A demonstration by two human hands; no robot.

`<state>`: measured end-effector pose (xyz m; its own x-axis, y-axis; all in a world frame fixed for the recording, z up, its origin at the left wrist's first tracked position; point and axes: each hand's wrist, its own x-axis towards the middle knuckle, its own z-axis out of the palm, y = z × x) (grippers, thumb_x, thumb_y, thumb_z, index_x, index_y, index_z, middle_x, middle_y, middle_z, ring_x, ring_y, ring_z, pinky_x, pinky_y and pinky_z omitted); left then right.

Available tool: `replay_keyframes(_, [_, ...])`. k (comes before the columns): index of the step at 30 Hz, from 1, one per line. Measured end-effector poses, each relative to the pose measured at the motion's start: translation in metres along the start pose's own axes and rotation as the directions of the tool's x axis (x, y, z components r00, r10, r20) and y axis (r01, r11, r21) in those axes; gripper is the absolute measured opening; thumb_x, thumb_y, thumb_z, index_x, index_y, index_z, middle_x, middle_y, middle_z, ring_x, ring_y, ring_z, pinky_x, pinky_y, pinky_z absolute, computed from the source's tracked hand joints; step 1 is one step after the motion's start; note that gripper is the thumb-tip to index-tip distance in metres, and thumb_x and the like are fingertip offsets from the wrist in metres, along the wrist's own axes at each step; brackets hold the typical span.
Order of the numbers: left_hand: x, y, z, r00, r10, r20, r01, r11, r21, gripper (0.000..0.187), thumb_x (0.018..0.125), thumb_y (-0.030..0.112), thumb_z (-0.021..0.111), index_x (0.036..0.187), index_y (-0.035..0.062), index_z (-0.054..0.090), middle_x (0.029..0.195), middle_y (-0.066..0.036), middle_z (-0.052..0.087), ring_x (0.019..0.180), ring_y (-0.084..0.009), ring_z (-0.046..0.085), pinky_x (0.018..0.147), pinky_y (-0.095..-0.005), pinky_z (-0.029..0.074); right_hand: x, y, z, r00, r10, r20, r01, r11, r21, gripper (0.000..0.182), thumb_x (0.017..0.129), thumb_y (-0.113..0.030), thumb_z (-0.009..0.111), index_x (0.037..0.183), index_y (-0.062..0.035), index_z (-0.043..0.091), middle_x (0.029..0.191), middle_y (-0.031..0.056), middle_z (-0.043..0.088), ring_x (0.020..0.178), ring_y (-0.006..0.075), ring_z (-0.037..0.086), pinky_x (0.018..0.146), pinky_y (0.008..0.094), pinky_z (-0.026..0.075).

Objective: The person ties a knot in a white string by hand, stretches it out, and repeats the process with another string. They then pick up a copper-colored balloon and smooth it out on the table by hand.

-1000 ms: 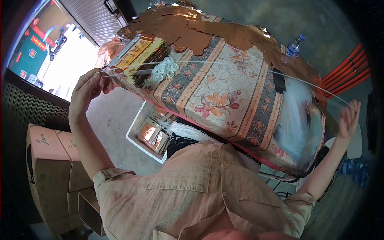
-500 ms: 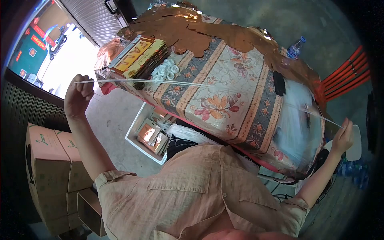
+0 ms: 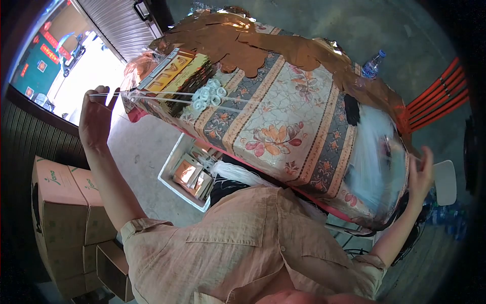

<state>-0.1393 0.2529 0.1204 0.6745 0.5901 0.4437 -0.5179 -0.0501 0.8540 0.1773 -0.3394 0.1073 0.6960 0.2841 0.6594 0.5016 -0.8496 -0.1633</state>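
Observation:
Out to the left, my left hand (image 3: 97,119) is raised with thumb and finger pinched on white string (image 3: 167,94). The strands run right from it, across a stack of printed "FALL" pieces (image 3: 174,76) and over the table; their far ends blur out. My right hand (image 3: 421,175) is at the table's right end with its fingers spread and nothing visible in them. Near it, a bundle of long white strands (image 3: 372,157) hangs over the table edge, beside a small black bundle (image 3: 352,109). Several small white coils (image 3: 207,95) lie beside the stack.
A flowered cloth covers the table (image 3: 283,116), with brown foil cutouts (image 3: 243,43) along its far side. A white foam box (image 3: 169,169) stands on the floor below. There are cardboard boxes (image 3: 63,218) at left, a water bottle (image 3: 372,65) and a red chair (image 3: 438,96) at right.
My right hand has opened, let go of the string and moved slightly left. The taut string has slackened into separate strands. My left hand stays raised, its fist now loosened to a pinch.

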Motion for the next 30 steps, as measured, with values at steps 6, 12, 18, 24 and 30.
replay_keyframes(6, [0.005, -0.002, -0.046, 0.992, -0.002, -0.126, -0.085, 0.733, -0.675, 0.015, 0.088, 0.01, 0.048, 0.091, -0.0011, 0.058, 0.118, -0.015, 0.054, 0.109, -0.0228, 0.049, 0.106, -0.0462, 0.025, -0.045, -0.021, 0.005, 0.501, -0.247, 0.83, -0.647, 0.53, 0.548, 0.039, 0.066, -0.001, 0.064, 0.104, 0.001, 0.055, 0.082, 0.0053, 0.061, 0.063, 0.0086, 0.056, 0.054, 0.0207, 0.044])
replay_keyframes(12, [-0.008, -0.022, -0.069, 0.981, 0.008, -0.194, -0.15, 0.665, -0.732, 0.02, 0.091, 0.008, 0.043, 0.071, 0.006, 0.043, 0.057, 0.002, 0.032, 0.05, -0.0073, 0.031, 0.05, -0.0212, 0.033, -0.068, -0.044, 0.019, 0.567, -0.167, 0.807, -0.73, 0.351, 0.586, 0.025, 0.071, 0.006, 0.056, 0.096, 0.0042, 0.058, 0.085, 0.0075, 0.063, 0.056, 0.0093, 0.057, 0.049, 0.0201, 0.043])
replay_keyframes(18, [-0.04, -0.085, 0.086, 0.989, 0.039, -0.143, -0.015, 0.986, 0.164, 0.018, 0.088, 0.02, 0.049, 0.096, 0.0036, 0.049, 0.069, 0.002, 0.042, 0.059, -0.0076, 0.038, 0.053, -0.0215, 0.032, -0.069, -0.092, 0.043, 0.609, -0.139, 0.781, -0.633, 0.508, 0.584, 0.018, 0.077, 0.0, 0.057, 0.095, -0.0003, 0.058, 0.082, 0.0063, 0.061, 0.063, 0.0092, 0.056, 0.055, 0.0211, 0.044])
replay_keyframes(24, [-0.096, -0.141, 0.211, 0.703, -0.284, 0.652, -0.053, 0.893, 0.446, 0.014, 0.086, 0.005, 0.047, 0.1, 0.0024, 0.049, 0.091, -0.01, 0.056, 0.082, -0.0227, 0.058, 0.071, -0.0323, 0.047, -0.058, -0.166, 0.06, 0.642, -0.371, 0.67, -0.389, 0.596, 0.703, 0.016, 0.081, -0.014, 0.06, 0.093, -0.0023, 0.058, 0.074, 0.0076, 0.059, 0.069, 0.017, 0.059, 0.061, 0.0285, 0.045])
replay_keyframes(30, [-0.104, -0.152, 0.244, 0.533, -0.307, 0.789, -0.051, 0.919, 0.391, 0.016, 0.083, 0.003, 0.052, 0.098, 0.0013, 0.049, 0.091, -0.016, 0.057, 0.085, -0.0301, 0.059, 0.071, -0.0355, 0.047, -0.071, -0.168, 0.086, 0.558, -0.61, 0.562, -0.132, 0.604, 0.786, 0.015, 0.082, -0.015, 0.059, 0.087, -0.0003, 0.057, 0.068, 0.0061, 0.056, 0.065, 0.0127, 0.057, 0.056, 0.027, 0.042])
